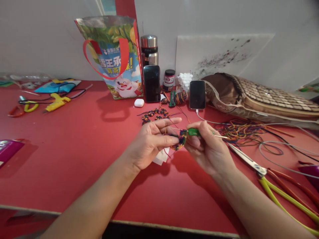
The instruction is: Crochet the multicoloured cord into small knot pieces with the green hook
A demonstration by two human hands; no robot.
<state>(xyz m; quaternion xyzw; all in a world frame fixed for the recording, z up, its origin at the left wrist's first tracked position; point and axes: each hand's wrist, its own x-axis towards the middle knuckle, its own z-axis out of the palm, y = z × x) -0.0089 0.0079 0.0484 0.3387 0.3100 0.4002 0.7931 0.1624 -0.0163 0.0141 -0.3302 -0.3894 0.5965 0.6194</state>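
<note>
Above the middle of the red table, my left hand pinches a small multicoloured crocheted piece between thumb and fingers. A strand of yarn runs up over its raised fingers. My right hand is closed around the green grip of a crochet hook, whose working end meets the edge of the piece; I cannot make out the tip in the stitches. Behind my left fingers lies a curved string of crocheted rounds in the same colours. White paper lies beneath the hands.
Large scissors lie at the right, near a tangle of yarn and a white cable. Along the back stand a shopping bag, two phones, a flask and a jar. A yellow glue gun lies left.
</note>
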